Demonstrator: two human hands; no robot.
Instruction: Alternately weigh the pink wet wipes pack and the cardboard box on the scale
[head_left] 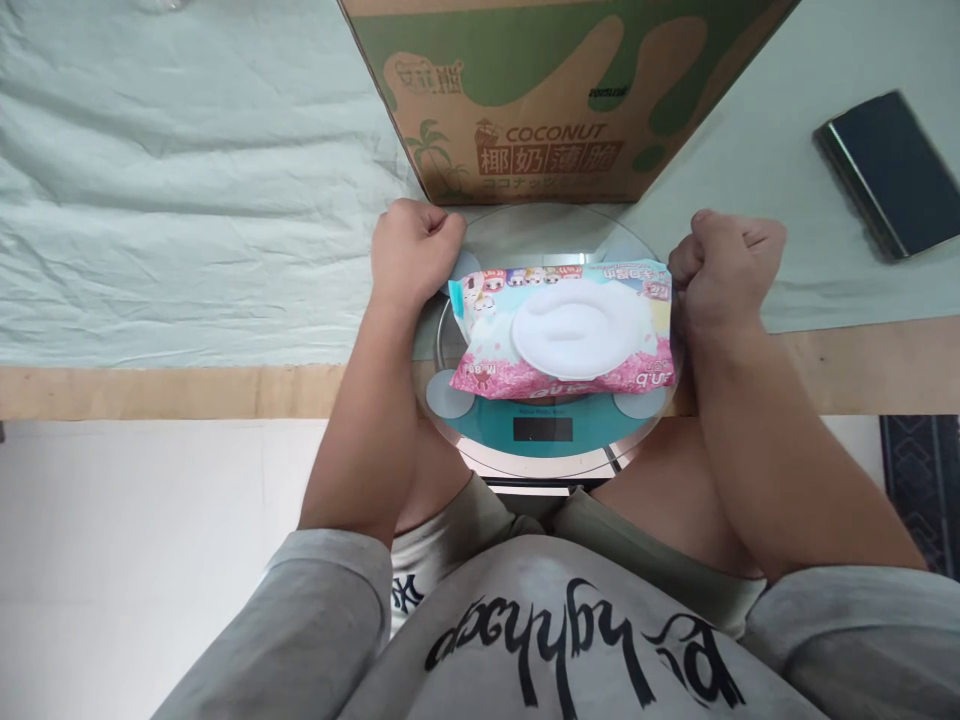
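A pack of wet wipes (570, 325) with a white lid and a pink and blue wrapper lies flat on a round glass scale (480, 425). The scale's dark display faces me, and its near part juts over the table edge. At the scale's left rim, my left hand (416, 245) is closed in a fist beside the pack's left end. My right hand (727, 265), also a fist, rests by the pack's right end, close to the rim. Nothing shows in either fist; whether they touch the glass I cannot tell.
A cardboard box (555, 110) with green print stands directly behind the scale. To the right lies a dark rectangular object (892, 175) with a shiny edge. Pale green cloth (187, 200) covers the table, leaving a wooden front edge (150, 392) bare.
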